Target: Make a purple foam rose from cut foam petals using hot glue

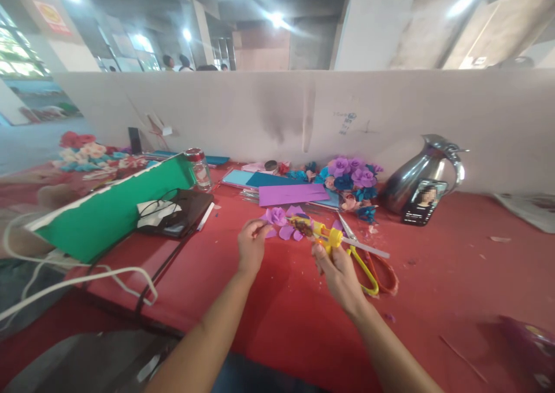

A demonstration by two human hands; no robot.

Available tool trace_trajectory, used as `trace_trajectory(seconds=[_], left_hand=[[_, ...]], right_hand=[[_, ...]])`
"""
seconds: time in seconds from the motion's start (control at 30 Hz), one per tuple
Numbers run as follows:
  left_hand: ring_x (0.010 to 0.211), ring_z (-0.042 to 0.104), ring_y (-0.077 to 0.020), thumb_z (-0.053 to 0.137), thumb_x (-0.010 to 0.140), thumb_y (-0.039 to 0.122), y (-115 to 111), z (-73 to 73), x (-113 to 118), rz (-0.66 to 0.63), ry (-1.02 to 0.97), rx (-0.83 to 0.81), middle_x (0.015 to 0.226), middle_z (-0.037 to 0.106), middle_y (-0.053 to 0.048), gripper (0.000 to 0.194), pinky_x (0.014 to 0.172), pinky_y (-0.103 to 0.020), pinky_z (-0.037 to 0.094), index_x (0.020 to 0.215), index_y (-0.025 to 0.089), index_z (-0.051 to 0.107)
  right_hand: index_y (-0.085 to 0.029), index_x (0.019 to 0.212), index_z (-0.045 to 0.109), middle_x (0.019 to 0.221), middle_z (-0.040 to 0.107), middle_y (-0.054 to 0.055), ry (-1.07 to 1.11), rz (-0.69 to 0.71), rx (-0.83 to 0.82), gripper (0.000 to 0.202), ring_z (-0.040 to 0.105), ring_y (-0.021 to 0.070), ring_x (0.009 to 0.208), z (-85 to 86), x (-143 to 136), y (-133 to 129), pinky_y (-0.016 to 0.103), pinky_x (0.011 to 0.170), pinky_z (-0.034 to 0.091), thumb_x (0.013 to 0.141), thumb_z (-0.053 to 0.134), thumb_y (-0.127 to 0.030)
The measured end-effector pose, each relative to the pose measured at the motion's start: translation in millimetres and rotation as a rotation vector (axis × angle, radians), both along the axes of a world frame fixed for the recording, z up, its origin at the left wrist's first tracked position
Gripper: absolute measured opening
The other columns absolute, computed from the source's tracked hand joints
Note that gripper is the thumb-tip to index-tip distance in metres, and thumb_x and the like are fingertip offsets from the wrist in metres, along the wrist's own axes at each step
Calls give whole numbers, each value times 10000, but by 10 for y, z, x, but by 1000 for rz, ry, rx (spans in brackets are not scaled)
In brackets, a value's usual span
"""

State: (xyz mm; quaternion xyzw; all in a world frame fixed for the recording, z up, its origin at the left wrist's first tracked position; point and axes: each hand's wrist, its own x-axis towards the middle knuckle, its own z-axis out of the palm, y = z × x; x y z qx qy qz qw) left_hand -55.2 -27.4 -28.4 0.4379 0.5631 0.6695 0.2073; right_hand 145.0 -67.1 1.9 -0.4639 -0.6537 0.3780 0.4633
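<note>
My left hand point(251, 245) is closed in a pinch at a small purple paper flower point(276, 215), fingertips at the flower's lower left. In my right hand point(340, 271) is a yellow hot glue gun point(333, 238), fingers wrapped round its handle. Its brown-stained nozzle points left and ends close to the flower. A pale glue stick point(366, 247) juts out of the back of the gun. Loose purple paper petals point(286, 232) lie on the red table beneath the nozzle. Beside my right hand rest scissors point(368, 271) with yellow and red handles.
Purple paper strips point(292, 194) lie behind my hands, near a heap of paper flowers point(351, 176). A steel jug point(407, 173) with a phone point(424, 202) leaning on it stands right. Leftward are a glass jar point(198, 170), dark case point(186, 214), green board point(117, 208) and white cable point(108, 274).
</note>
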Motion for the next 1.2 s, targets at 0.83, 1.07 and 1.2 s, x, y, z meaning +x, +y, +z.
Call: trace_trajectory(seconds=[0.83,1.07,1.2], left_hand=[[638,565,-103,817,546,300,40,147,180,-192,-557,-55,662,642,-5,272,705,-254,453,733,140,703],[606,592,-115,862,460,249,53,269,298,-340,-788,-110,633,667,-10,275,653,-256,456,650,142,695],[654,602,-122,849,466,216,18,151,360,-328,-777,-98,644,680,-10,236,709,-257,458,643,139,713]], right_hand=[[-214,961,658,996,682,85,-640,-172,193,214,627,233,900,290,439,138,354,791,477,870,477,-285],[-186,982,644,996,715,66,-111,62,-9,238,662,180,871,-112,-721,492,285,754,494,792,514,-125],[-201,940,657,956,717,53,-7,29,46,223,658,186,855,-275,-714,448,291,742,490,791,497,-158]])
